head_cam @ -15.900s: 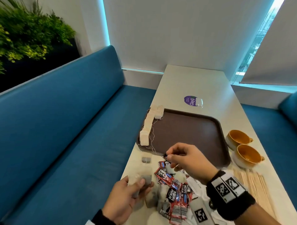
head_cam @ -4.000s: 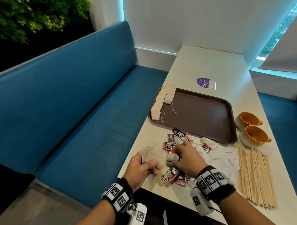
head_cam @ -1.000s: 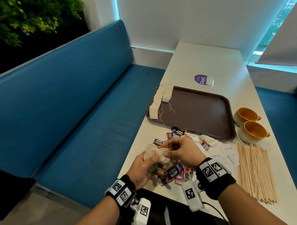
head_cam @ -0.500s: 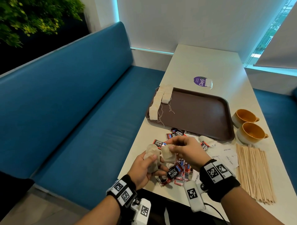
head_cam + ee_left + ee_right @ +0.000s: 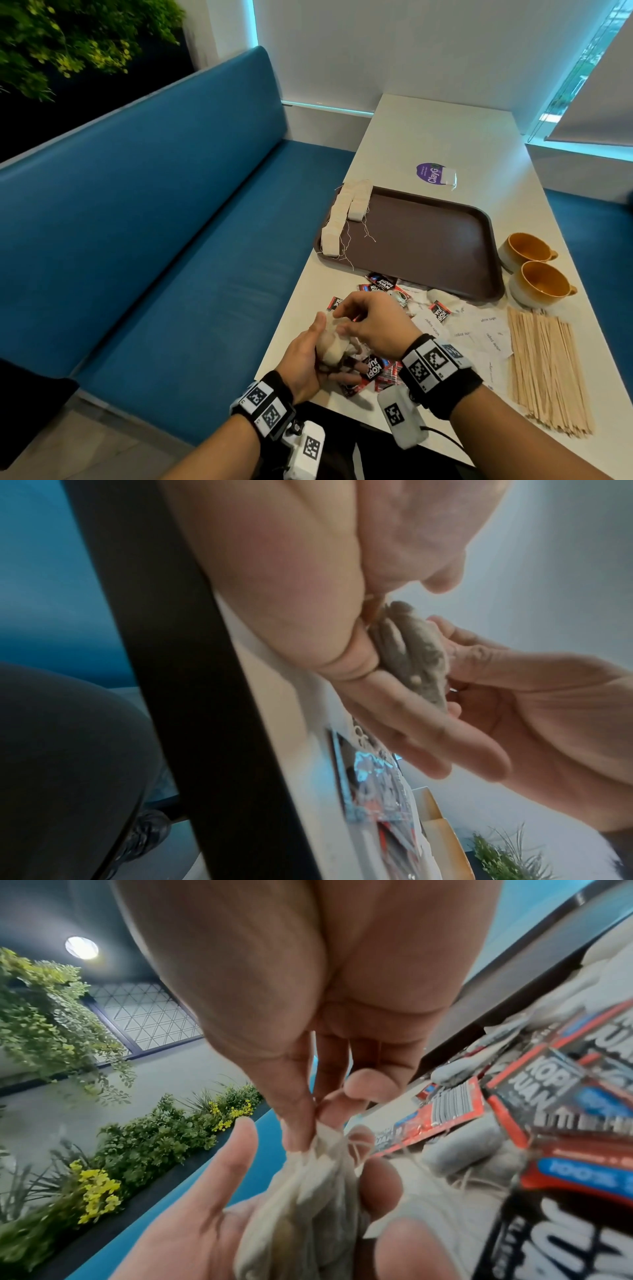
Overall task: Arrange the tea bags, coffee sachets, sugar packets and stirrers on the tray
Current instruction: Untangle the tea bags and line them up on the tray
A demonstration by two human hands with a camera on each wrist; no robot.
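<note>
The left hand (image 5: 305, 359) cups a bunch of soft beige paper tea bags (image 5: 330, 346) above the white desk (image 5: 438, 137) edge (light, easily torn, I think), while the right hand (image 5: 373, 322) pinches one by its top corner.

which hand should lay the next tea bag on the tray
Right, probably. The right hand already pinches the top of the tea bags that the left hand cradles, and could carry one to the tray.
</note>
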